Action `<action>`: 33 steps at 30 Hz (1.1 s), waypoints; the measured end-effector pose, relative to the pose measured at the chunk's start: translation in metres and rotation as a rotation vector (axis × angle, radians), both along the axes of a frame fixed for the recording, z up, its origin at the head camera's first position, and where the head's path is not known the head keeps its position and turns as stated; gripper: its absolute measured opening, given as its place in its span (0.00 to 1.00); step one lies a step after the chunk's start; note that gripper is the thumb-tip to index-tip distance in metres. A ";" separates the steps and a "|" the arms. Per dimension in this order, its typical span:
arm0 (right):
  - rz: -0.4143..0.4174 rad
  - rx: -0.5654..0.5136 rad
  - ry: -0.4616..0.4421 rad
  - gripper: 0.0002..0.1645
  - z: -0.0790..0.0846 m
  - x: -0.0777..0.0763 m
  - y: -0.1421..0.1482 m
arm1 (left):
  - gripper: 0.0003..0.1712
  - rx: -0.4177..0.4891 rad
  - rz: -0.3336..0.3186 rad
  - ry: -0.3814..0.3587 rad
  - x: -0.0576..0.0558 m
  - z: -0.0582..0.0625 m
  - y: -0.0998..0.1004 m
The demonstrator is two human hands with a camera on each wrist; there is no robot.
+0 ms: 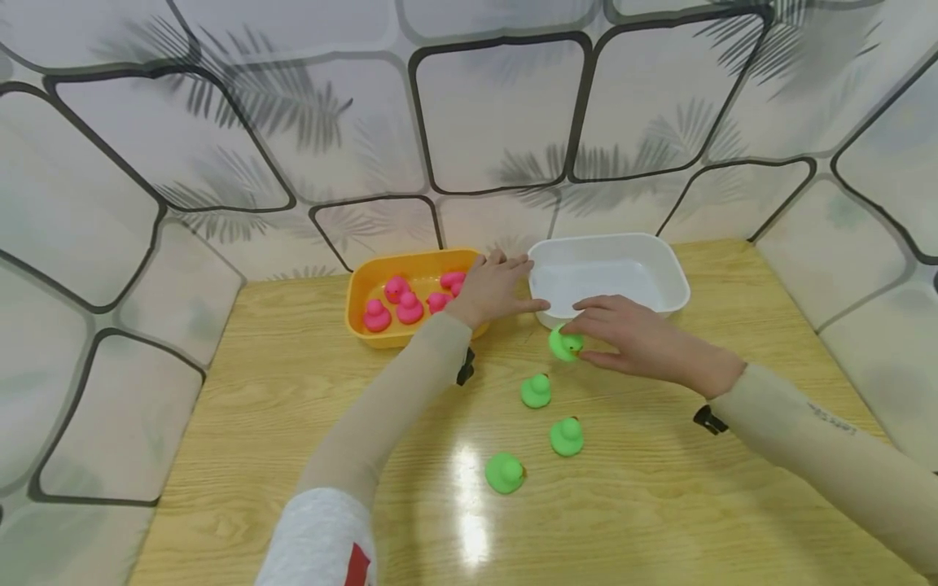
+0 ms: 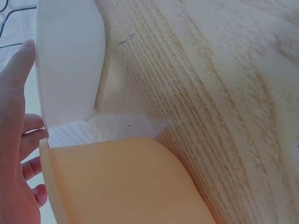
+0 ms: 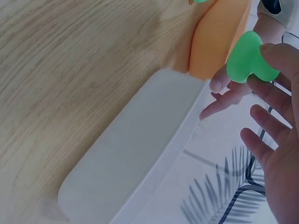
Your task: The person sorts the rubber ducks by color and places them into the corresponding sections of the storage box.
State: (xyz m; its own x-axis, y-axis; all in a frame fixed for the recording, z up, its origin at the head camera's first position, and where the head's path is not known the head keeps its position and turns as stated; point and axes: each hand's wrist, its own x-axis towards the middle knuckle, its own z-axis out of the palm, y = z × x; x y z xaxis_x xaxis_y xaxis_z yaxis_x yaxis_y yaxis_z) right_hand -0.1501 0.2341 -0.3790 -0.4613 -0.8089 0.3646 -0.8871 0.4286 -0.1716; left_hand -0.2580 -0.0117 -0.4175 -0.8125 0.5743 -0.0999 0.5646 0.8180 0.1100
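Between thumb and forefinger my right hand (image 1: 636, 338) pinches a green rubber duck (image 1: 563, 343), held by the front left corner of the white tub (image 1: 663, 281). The right wrist view shows the same duck (image 3: 244, 58) between thumb and index, the other fingers spread. My left hand (image 1: 494, 286) reaches over the right end of the orange tub (image 1: 381, 338), its fingers extended toward the white tub's left rim. In the left wrist view that hand (image 2: 16, 126) lies along both rims. Several pink ducks (image 1: 409, 308) sit inside the orange tub.
Three green ducks stand on the wooden table (image 1: 293, 407): one duck (image 1: 536, 391) near the tubs, another duck (image 1: 567, 437) closer, and the last duck (image 1: 505, 473) nearest me. A patterned white wall (image 1: 498, 114) rises directly behind the tubs.
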 end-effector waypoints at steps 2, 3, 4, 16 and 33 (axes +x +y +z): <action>-0.014 0.010 -0.004 0.26 0.001 -0.001 0.002 | 0.53 -0.001 0.002 0.000 0.000 -0.001 0.000; -0.021 0.015 -0.006 0.26 0.001 -0.001 0.004 | 0.53 -0.002 0.002 0.000 0.000 -0.001 0.000; -0.026 0.019 -0.009 0.26 0.002 -0.002 0.005 | 0.53 -0.001 0.001 0.000 0.000 -0.001 0.000; -0.042 0.010 0.005 0.26 0.001 -0.009 0.016 | 0.53 0.021 -0.004 -0.013 0.001 -0.001 0.000; -0.111 0.021 -0.012 0.27 0.004 -0.019 0.033 | 0.52 0.023 -0.007 -0.015 0.003 0.002 0.000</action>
State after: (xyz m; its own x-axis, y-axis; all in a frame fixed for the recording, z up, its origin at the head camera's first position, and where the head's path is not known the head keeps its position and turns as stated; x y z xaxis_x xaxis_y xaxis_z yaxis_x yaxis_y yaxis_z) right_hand -0.1687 0.2669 -0.3753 -0.5524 -0.7602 0.3418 -0.8320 0.5276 -0.1713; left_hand -0.2552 -0.0118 -0.4151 -0.8069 0.5825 -0.0984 0.5687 0.8110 0.1374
